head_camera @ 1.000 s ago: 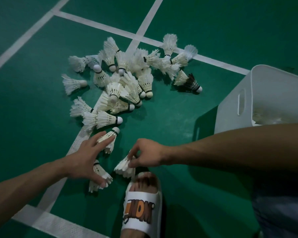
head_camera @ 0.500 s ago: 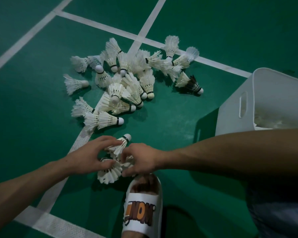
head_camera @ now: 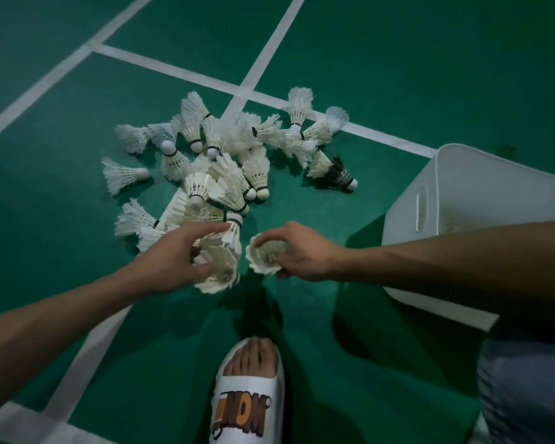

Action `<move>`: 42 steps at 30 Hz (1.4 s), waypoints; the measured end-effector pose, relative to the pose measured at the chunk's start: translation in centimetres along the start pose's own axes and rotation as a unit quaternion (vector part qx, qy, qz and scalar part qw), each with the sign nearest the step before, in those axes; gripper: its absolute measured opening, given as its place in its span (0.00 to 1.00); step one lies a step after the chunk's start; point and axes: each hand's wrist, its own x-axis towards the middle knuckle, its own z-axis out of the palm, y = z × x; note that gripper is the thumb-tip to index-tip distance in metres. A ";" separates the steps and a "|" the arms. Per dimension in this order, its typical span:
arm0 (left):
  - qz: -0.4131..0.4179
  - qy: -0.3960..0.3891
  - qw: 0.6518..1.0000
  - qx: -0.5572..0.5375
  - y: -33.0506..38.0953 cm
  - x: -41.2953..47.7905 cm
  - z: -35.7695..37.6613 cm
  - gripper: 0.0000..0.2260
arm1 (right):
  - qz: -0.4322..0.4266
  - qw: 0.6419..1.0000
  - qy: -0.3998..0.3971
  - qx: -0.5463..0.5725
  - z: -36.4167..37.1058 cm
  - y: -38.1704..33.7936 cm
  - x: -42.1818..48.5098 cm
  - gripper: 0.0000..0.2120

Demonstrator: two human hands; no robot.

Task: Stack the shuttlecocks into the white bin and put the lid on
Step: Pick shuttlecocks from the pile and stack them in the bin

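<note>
Shuttlecocks (head_camera: 221, 261) sit clasped in left hand (head_camera: 170, 261) and right hand (head_camera: 305, 251) at the pile (head_camera: 225, 161) edge.

The floor (head_camera: 398, 75) is deep green, crossed by white lines (head_camera: 263, 59). The shuttlecocks (head_camera: 231, 174) have white feathers, pale tips and a thin black band behind each tip. A dark shuttlecock (head_camera: 334, 171) is cream at the skirt's edge and black-brown near its white tip. The bin (head_camera: 481, 187) is plain white. The slipper (head_camera: 247, 408) is white with orange, black-outlined letters. The jeans (head_camera: 526, 395) are faded blue.
</note>
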 end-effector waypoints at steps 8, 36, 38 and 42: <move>0.005 -0.007 0.999 -0.045 7.7 3.7 -1.1 0.32 | 0.058 0.981 0.114 0.147 -6.9 2.0 -5.0 0.14; 0.093 -0.025 0.982 -0.162 28.3 14.4 6.5 0.32 | 0.197 0.922 0.326 0.071 -14.3 20.0 -18.4 0.09; 0.091 -0.031 0.980 -0.176 28.3 15.1 6.7 0.31 | 0.162 0.940 0.299 0.023 -13.7 19.9 -17.7 0.09; 0.086 -0.038 0.977 -0.191 28.0 16.2 7.1 0.31 | 0.124 0.964 0.234 -0.036 -12.3 19.6 -15.0 0.07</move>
